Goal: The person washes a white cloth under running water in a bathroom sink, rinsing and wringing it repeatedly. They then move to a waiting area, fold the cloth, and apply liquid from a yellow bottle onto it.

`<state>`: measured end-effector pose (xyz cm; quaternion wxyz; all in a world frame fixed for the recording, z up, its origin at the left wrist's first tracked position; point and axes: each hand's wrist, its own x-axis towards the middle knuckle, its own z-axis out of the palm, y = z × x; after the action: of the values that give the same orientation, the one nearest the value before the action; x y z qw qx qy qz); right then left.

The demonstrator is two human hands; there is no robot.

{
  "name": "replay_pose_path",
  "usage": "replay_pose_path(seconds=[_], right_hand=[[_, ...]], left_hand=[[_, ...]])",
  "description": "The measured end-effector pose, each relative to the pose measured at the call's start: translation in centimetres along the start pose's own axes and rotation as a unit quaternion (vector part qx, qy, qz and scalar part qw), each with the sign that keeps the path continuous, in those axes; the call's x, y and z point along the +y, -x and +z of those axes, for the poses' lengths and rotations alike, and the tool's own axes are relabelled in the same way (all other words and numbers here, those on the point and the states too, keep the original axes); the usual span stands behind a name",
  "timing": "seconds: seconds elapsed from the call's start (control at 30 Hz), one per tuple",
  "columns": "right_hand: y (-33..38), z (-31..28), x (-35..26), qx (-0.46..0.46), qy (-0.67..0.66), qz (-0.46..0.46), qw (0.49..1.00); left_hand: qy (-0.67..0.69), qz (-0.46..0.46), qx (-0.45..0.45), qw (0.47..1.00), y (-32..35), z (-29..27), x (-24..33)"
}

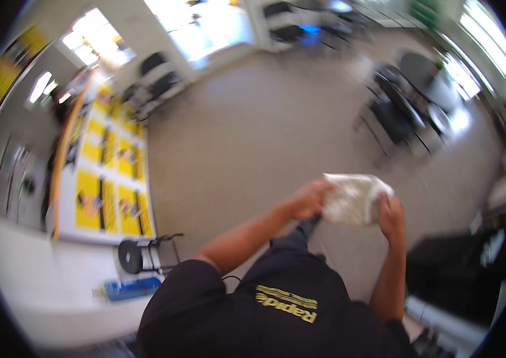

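Step in hand: support of the pale packet [353, 201]. The packet lies between my two hands, out in front of the torso and above the floor [253, 128]. The hands are apart from each other: the left hand [311, 198] is clamped on the packet's left edge, the right hand [391, 216] on its right edge. Motion blur hides the exact finger placement.

Procedure, as I judge it from my remote view:
1. I should apply equal, light pressure at both edges; the packet looks soft and may crease.
2. I should hold both edges level, so that any contents do not slide to one side.
3. I should not pull outward; the wrapping could tear.

Count:
- Packet: one, between the hands.
- Stool [130, 256]: one, black, left of and nearer the body than the left hand.
- Blue article [130, 289]: one, on the white table [26, 262], beyond the stool.
- Black chairs [391, 116]: at least three, ahead of the hands; blur prevents a full count.
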<state>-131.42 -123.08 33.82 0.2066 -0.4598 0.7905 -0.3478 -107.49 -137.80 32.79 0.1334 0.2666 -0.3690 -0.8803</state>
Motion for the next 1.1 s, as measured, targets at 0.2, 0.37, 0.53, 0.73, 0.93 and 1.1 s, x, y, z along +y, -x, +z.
replay_pose_path(seconds=[0.2, 0.37, 0.53, 0.73, 0.93, 1.1], right_hand=[[-4.2, -2.9, -2.6, -0.028, -0.279, 0.083, 0.956], [-8.1, 0.6, 2.9, 0.029, -0.387, 0.185, 0.903], [-10.4, -0.5, 3.0, 0.056, -0.121, 0.195, 0.972], [-11.4, -3.8, -3.6, 0.138, 0.105, 0.109, 0.979], [-12.2, -5.0, -1.6, 0.193, -0.062, 0.036, 0.979], [-9.4, -6.5, 3.8, 0.138, -0.264, 0.217, 0.930]], left_hand=[[0.082, -0.003, -0.035, 0.996, -5.6, -0.9, 4.6], [-0.031, -0.083, 0.006, 0.996, -13.2, -0.4, 5.2], [-0.088, -0.086, -0.043, 0.991, -17.8, -1.8, 7.3], [-0.166, -0.091, -0.103, 0.977, -20.2, 1.6, 9.2], [-0.103, -0.086, -0.087, 0.987, -24.3, 1.8, 7.2], [-0.096, -0.141, -0.107, 0.979, -25.2, 2.2, 5.9]])
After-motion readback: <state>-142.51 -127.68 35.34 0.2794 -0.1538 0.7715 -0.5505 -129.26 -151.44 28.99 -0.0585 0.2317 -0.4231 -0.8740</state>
